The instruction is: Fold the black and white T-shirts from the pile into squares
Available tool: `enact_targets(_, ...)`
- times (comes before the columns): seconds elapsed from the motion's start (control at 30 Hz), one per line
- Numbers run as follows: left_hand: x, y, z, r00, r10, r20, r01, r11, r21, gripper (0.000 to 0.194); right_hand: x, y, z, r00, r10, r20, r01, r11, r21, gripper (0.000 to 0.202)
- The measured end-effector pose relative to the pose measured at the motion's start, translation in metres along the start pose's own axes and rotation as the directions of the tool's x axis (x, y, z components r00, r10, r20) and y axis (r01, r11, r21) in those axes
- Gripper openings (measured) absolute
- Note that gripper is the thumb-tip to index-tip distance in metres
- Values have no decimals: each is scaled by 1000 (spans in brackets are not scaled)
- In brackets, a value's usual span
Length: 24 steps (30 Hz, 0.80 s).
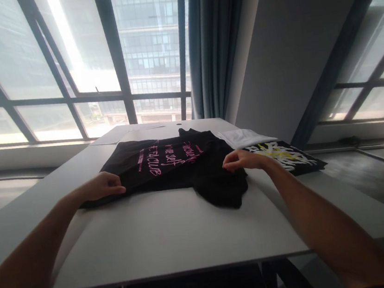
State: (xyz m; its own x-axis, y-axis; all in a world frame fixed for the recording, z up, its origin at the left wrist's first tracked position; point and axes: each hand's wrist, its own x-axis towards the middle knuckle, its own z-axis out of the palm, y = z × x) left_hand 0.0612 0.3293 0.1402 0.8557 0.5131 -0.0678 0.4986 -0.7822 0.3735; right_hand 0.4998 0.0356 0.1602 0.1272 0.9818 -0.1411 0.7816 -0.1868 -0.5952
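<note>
A black T-shirt (178, 178) with pink lettering lies spread sideways across the white table, its hem to the left and its collar and sleeves to the right. My left hand (104, 185) is closed on the shirt near the hem's front corner. Over at the shoulder end, my right hand (241, 160) pinches the black fabric between thumb and fingers. One sleeve hangs toward me on the tabletop below my right hand; part of the other shows at the far side.
Right of the shirt lie a folded white cloth (247, 136) and a folded black garment (290, 157) with a white and yellow print. The white table (175, 239) has its front edge near me. Behind it stand windows (151, 41) and a blue-grey curtain (213, 43).
</note>
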Motion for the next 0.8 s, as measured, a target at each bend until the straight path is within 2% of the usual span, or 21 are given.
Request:
enact_targets(0.07,-5,-1,4,996,18,89,-13,998,-61,47,-15,-12,7,985,-12,170,7,999,34,57)
enact_targets(0.13,-4,-3,9,997,36,64,-32,997,-63,45,-19,-24,21,948,39,314,-23,998,-55,68)
enact_targets(0.17,-3,-4,11,998,53,28,-51,998,-46,44,-18,-29,29,939,83,333,-38,990,-138,74)
enact_targets(0.23,1,-7,15,995,94,-32,-94,996,-5,40,-12,-37,44,952,147,268,-58,948,-312,73)
enact_targets(0.33,4,-8,17,990,127,-67,-125,992,22,38,-5,-42,51,985,104,140,-41,918,-394,37)
enact_targets(0.4,3,-7,15,985,140,-100,-142,990,-8,40,-6,-40,43,995,23,97,8,953,-302,20)
enact_targets(0.43,2,-6,13,982,148,-120,-153,988,-36,42,-9,-37,36,997,-21,69,37,973,-228,19)
enact_targets(0.53,-4,-2,5,974,163,-158,-183,975,-125,44,-24,-27,11,989,-118,-86,122,992,41,32)
enact_targets(0.63,-10,4,-2,975,185,-121,-204,966,-162,40,-43,-19,-8,973,-90,-211,153,941,303,46)
enact_targets(0.7,-14,10,-4,978,201,-61,-209,962,-177,36,-55,-15,-14,983,-58,-177,128,902,414,49)
enact_targets(0.8,-20,18,-4,973,215,83,-188,949,-252,37,-62,-10,-18,995,-100,16,85,907,412,52)
